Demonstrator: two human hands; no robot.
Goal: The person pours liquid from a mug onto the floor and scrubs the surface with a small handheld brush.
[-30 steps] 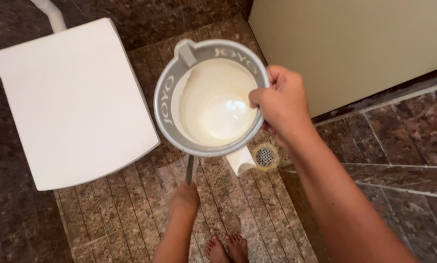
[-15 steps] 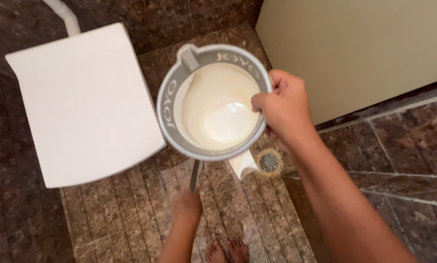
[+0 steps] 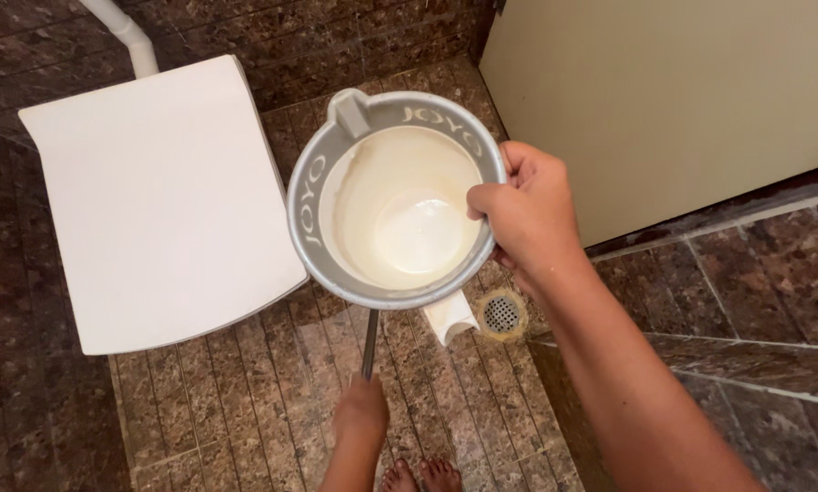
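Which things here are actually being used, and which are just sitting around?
In use:
right hand gripping the grey-rimmed white bucket
left hand holding a thin dark rod

Just there:
white toilet lid
floor drain
white pipe
brown tiled floor

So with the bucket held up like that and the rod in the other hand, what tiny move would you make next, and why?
Probably tip the bucket slightly toward the floor drain. The right hand grips its rim and holds it above the tiles; a shallow pool of water glints at the bottom and the inner wall is stained. The left hand only holds a thin dark rod below it.
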